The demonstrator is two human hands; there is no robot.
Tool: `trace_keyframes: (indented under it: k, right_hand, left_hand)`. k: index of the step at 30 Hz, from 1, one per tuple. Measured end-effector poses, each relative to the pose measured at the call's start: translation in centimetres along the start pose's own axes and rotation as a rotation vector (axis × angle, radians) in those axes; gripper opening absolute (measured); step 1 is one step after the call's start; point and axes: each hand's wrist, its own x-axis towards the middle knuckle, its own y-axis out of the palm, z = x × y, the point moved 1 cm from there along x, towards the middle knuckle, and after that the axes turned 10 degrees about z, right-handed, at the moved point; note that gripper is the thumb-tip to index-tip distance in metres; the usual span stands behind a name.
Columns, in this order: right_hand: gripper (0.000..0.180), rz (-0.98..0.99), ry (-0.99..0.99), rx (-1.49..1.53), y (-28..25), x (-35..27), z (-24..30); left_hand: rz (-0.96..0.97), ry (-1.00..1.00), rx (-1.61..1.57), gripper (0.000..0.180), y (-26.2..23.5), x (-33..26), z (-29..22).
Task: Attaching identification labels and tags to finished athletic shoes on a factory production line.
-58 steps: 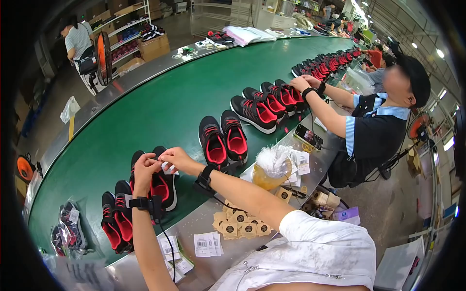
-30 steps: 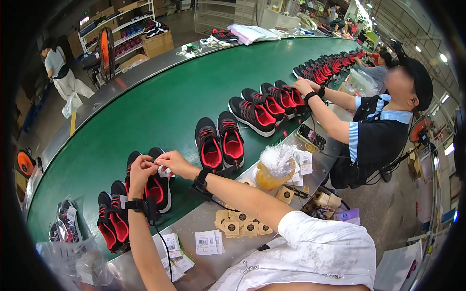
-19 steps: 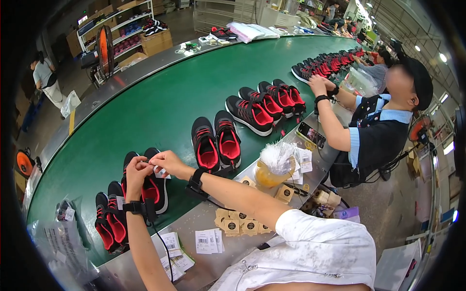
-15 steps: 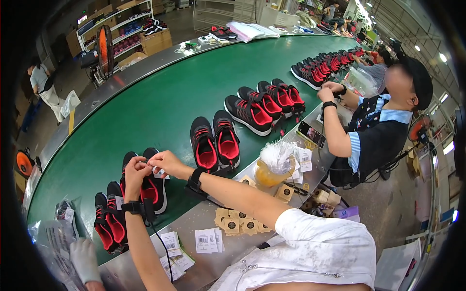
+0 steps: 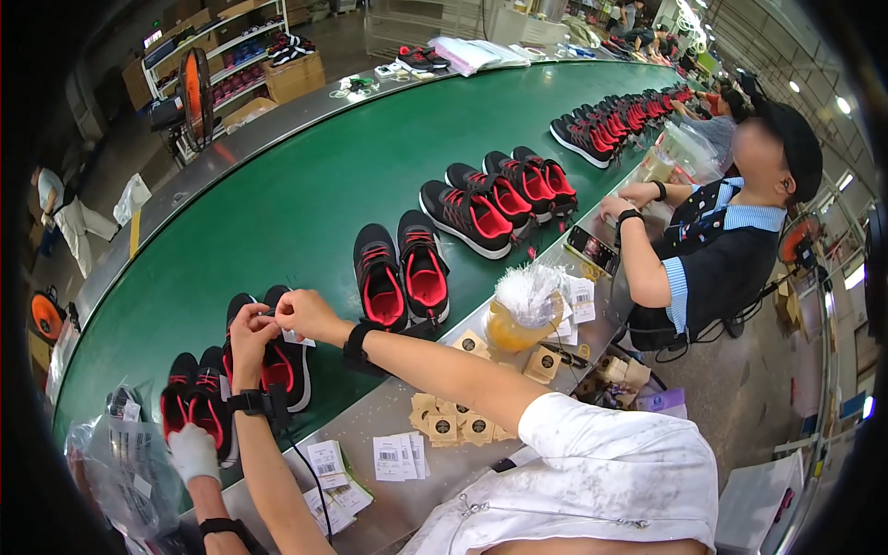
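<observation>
My left hand (image 5: pixel 250 344) and my right hand (image 5: pixel 313 316) meet over a pair of black and red sneakers (image 5: pixel 298 375) on the green conveyor belt (image 5: pixel 305 185). Both hands are closed, their fingertips pinched close together above the shoes' laces. What lies between the fingertips is too small to make out. Part of a white tag (image 5: pixel 298 339) shows just below my right hand. My hands and left wrist hide much of the sneakers. To the right stands another sneaker pair (image 5: pixel 402 277), apart from my hands.
A co-worker's gloved hand (image 5: pixel 195 453) is at sneakers (image 5: pixel 199 398) on my left, beside clear plastic bags (image 5: pixel 125 472). White labels (image 5: pixel 400 458), tan cards (image 5: pixel 449 421) and a tub of white fasteners (image 5: pixel 527 310) lie on the metal ledge. Another person (image 5: pixel 712 231) works at right.
My hands have shifted slightly left and remain pinched together. The co-worker's gloved hand has moved up and right, from the plastic bags to the left sneakers. The person at right has lowered their hands.
</observation>
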Motion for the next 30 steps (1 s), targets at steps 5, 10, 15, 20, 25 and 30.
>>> trace_keyframes:
  k: [5, 10, 15, 20, 25, 30]
  right_hand:
    - [0.016, -0.109, -0.163, -0.366, -0.1, 0.3, -1.0]
    - [0.016, 0.032, -0.111, 0.025, -1.8, -2.2, 7.0]
    - [0.015, -0.197, -0.483, 0.291, -5.2, -12.2, 20.8]
    - [0.017, -0.100, -0.491, 0.382, -6.5, -20.8, 20.8]
    - [0.013, -0.207, 0.079, 0.016, -2.9, -25.2, 13.0]
    - [0.009, -0.072, 0.155, -0.497, -1.6, -29.6, 7.6]
  left_hand:
    - [0.005, 0.016, 0.044, 0.035, 0.8, 0.1, -0.1]
    - [-0.101, 0.038, 0.462, 0.028, -1.2, -1.6, 3.6]
    - [-0.124, 0.103, 0.792, 0.027, -2.8, -2.8, 2.0]
    - [-0.057, 0.340, 0.949, 0.030, -2.5, -3.2, -1.8]
    - [-0.216, 0.322, 0.921, 0.024, 3.6, -10.5, -5.5]
    - [-0.116, -0.092, 1.016, 0.029, 10.4, -20.5, -3.6]
